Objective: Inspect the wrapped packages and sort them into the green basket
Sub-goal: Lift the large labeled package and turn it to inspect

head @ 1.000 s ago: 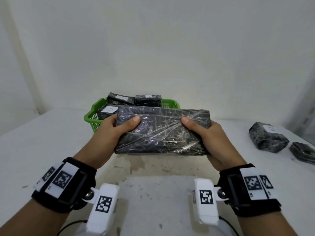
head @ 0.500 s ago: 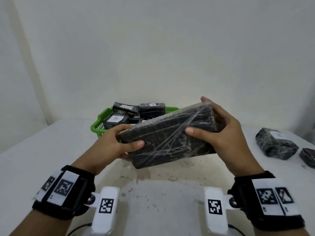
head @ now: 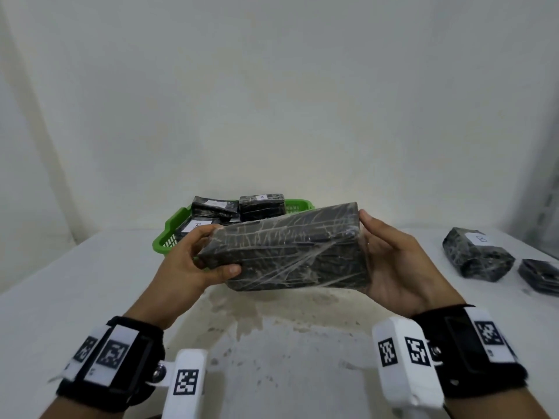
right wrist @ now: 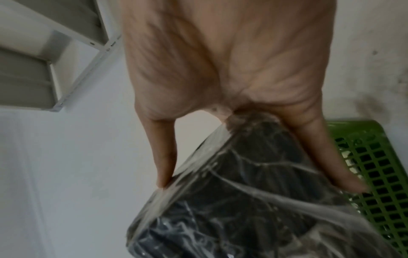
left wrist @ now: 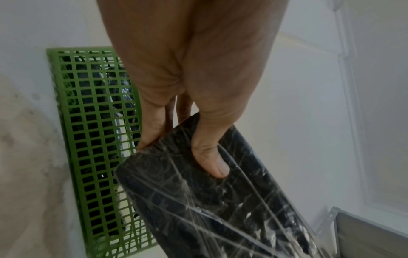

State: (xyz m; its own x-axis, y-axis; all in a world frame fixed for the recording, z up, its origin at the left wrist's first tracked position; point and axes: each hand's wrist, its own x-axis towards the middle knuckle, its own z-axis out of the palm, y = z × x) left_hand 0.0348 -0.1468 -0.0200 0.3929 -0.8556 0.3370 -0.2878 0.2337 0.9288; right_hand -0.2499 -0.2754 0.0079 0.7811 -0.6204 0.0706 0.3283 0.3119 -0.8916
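Observation:
A large black package wrapped in clear film is held in the air above the table, tilted, in front of the green basket. My left hand grips its left end, thumb on the near face and fingers behind. My right hand clasps the right end, the palm against the end face, a finger along one edge and the thumb along the other. No label shows on the held package. The basket holds several black wrapped packages, some with white labels.
Two more wrapped packages lie on the table at the far right: a bulky one with a white label and a flat one at the frame edge. The white table is stained in the middle. A grey metal shelf stands nearby.
The package has been turned in both hands: it lay level with its broad face toward me, then tilted up at the right, and now shows a different face. My right hand has shifted to the end.

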